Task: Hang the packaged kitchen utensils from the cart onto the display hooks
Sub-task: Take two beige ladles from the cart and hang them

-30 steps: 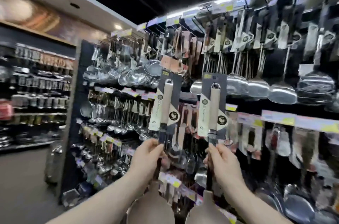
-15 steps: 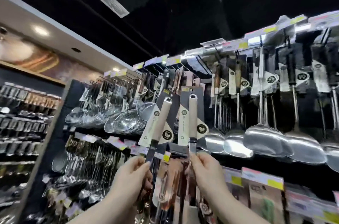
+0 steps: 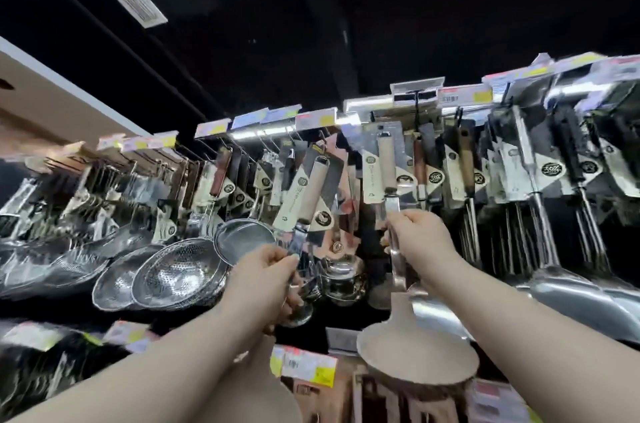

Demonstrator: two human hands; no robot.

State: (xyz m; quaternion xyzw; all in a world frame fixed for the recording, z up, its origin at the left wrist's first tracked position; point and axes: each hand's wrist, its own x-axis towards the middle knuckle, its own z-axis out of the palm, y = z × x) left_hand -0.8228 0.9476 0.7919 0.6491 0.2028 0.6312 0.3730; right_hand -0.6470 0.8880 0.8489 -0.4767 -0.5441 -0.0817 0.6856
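Head view: right hand (image 3: 420, 239) pinches the steel shank of one packaged utensil (image 3: 386, 162) below its card, holding it upright with the card's top near a top-row hook (image 3: 418, 110). Meanwhile left hand (image 3: 266, 270) pinches a second packaged utensil (image 3: 311, 190) likewise, tilted and lower, probably awaiting its turn.

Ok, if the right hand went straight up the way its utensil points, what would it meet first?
Likely the top price-tag strip: the right hand grips a cream-handled packaged utensil pointing up, with the top of its card just under that strip. Depth is unclear, so it might pass in front.
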